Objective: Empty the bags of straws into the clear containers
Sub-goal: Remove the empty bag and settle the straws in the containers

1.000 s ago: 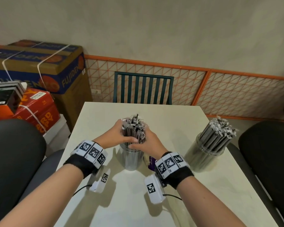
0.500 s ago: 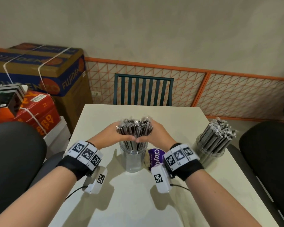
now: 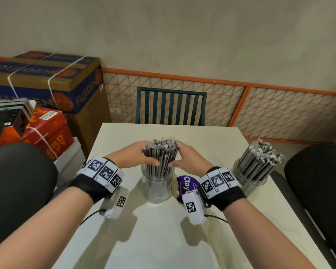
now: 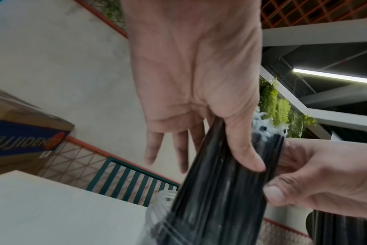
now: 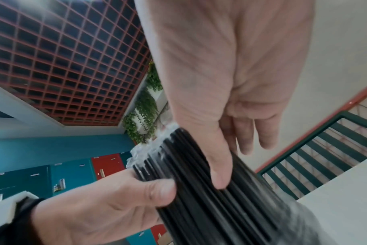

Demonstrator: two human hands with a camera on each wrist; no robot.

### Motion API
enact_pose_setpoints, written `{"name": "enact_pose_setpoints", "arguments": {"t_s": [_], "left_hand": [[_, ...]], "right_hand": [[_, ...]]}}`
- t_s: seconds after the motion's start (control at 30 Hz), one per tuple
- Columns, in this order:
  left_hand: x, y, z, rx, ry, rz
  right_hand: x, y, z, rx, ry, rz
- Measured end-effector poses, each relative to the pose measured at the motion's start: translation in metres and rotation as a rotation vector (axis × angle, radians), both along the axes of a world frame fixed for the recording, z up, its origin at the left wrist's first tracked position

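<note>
A bundle of black wrapped straws stands upright in a clear container at mid-table, its upper half sticking out above the rim. My left hand and right hand clasp the bundle from either side, thumbs on the near face and fingers behind. In the left wrist view my left hand has its thumb pressed on the straws. The right wrist view shows my right hand gripping the straws the same way. A purple bag lies under my right wrist.
A second clear container full of leaning straws stands near the table's right edge. A green slatted chair is behind the table, black chairs on both sides, and cardboard boxes at the left.
The straw tops were uneven and now sit level and slightly fanned. Both hands have spread a little apart around the bundle and still hold it in the container.
</note>
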State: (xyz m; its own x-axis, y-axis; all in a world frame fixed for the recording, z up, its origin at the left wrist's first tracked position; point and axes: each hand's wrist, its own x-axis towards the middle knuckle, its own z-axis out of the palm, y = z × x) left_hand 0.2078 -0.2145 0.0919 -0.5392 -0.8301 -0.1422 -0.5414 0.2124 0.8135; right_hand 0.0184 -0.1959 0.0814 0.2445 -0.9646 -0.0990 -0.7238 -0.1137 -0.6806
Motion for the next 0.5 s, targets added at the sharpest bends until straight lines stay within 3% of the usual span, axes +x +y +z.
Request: {"name": "enact_pose_setpoints", "arguments": {"t_s": [0.07,0.13,0.33,0.5], "left_hand": [[0.004,-0.003,-0.01,-0.01,-0.133,-0.003],[0.01,-0.002,-0.025,0.03,-0.164,0.01],[-0.008,0.016,-0.048,0.112,0.234,0.083],[-0.015,0.009,-0.039,0.001,0.213,0.235]], "right_hand": [[-0.002,0.001,-0.007,0.034,0.033,0.021],[-0.002,0.006,-0.016,0.089,-0.009,0.04],[0.011,0.021,-0.026,0.079,-0.199,-0.003],[0.018,0.014,-0.022,-0.054,-0.206,-0.106]]}}
